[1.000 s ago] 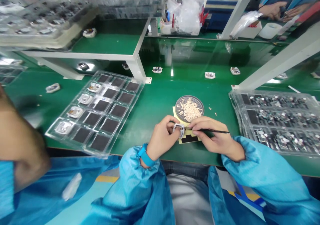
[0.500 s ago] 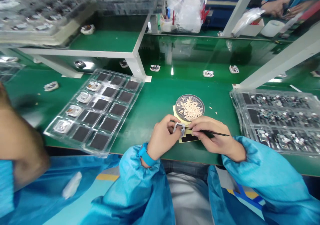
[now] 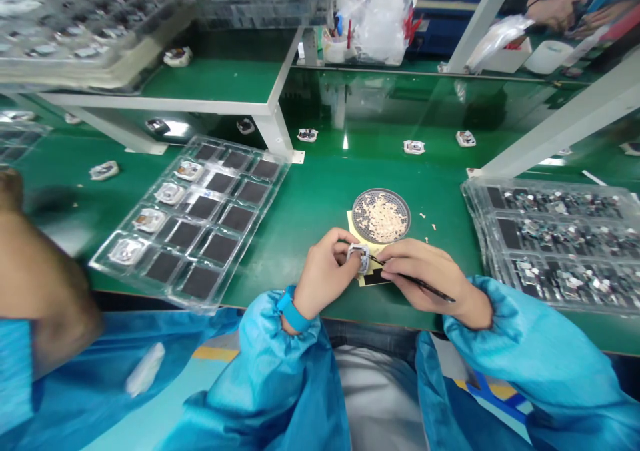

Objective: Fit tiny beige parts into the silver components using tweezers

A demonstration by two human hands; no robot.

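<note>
My left hand (image 3: 325,274) pinches a small white square part (image 3: 358,256) just above the table's front edge. My right hand (image 3: 425,277) grips thin black tweezers (image 3: 415,279), their tip touching the part's right side. Under both hands lies a yellow card (image 3: 367,277) with black marks. Right behind it stands a round dark mesh dish (image 3: 381,215) heaped with tiny pale pieces. Blue sleeves cover both my arms.
A clear tray (image 3: 193,221) with dark pockets and several white parts lies at the left. Stacked clear trays (image 3: 555,237) of parts fill the right. Loose parts (image 3: 414,147) dot the green table. A white frame leg (image 3: 277,134) stands behind. A co-worker's arm (image 3: 40,291) is at far left.
My right hand has turned, so the tweezers now slant down to the right instead of lying level. The part in my left hand has stayed in place.
</note>
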